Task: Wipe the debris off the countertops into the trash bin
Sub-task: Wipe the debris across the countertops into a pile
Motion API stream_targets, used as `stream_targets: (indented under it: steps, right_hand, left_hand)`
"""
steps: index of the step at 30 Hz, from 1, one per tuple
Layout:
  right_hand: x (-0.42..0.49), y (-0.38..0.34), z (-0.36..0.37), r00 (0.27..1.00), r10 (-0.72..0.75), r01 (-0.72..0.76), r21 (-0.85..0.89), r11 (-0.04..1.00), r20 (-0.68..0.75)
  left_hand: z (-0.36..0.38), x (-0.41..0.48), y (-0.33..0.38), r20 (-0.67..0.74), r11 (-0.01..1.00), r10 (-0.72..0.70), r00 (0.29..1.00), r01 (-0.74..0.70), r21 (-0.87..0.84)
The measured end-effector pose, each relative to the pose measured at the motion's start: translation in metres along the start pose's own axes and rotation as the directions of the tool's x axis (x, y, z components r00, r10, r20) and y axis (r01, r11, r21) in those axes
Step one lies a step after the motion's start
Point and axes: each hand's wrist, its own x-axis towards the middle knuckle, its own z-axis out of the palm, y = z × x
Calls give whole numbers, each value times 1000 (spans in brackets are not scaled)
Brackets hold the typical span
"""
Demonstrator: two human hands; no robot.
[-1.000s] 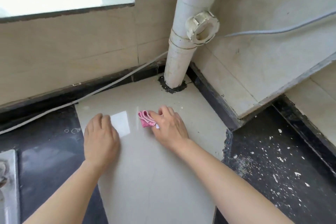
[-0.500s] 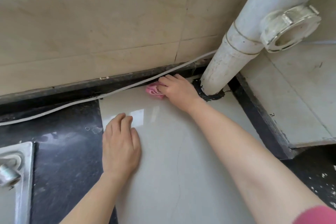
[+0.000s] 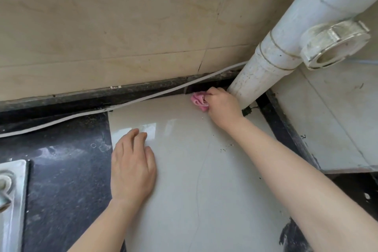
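My right hand (image 3: pixel 222 103) grips a bunched pink cloth (image 3: pixel 198 99) and presses it on the far edge of the glossy beige countertop tile (image 3: pixel 204 180), right beside the foot of the white drain pipe (image 3: pixel 272 55). My left hand (image 3: pixel 132 168) lies flat, palm down, on the tile's left part, holding nothing. Small dark crumbs (image 3: pixel 226 148) lie on the tile beside my right forearm. No trash bin is in view.
A white cable (image 3: pixel 102 111) runs along the dark back ledge under the beige wall tiles. Black countertop (image 3: pixel 61 170) lies left of the tile, with a metal sink edge (image 3: pixel 12 200) at the far left. The pipe's capped side port (image 3: pixel 335 44) juts out at right.
My right hand has pushed the pink cloth from the middle of the tile to the back corner by the pipe's foot. The view moved closer and leftward. My left hand stayed flat.
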Motion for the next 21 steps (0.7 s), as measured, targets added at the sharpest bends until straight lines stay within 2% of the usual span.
stream_targets:
  steps: [4, 8, 12, 16, 18, 21]
  right_hand:
    - [-9, 1, -34, 978, -14, 32, -86, 996, 208]
    - [10, -5, -34, 996, -61, 54, 100, 993, 66]
    - [7, -11, 1, 997, -76, 76, 21, 997, 0]
    - [-49, 19, 4, 982, -185, 187, 94, 978, -30]
    - [-83, 32, -14, 966, -248, 241, 93, 966, 75]
    - [-108, 43, -40, 894, -177, 189, 12, 982, 411]
  left_hand:
    - [-1, 0, 2, -1, 1000, -5, 1000, 5, 6]
    - [0, 1, 1, 10, 1000, -10, 1000, 10, 13]
    - [0, 0, 0, 11, 1000, -12, 1000, 12, 1]
    - [0, 0, 1, 12, 1000, -10, 1000, 10, -4]
    - [-2, 0, 3, 13, 1000, -16, 1000, 16, -16]
    - [-3, -1, 4, 10, 1000, -15, 1000, 15, -21]
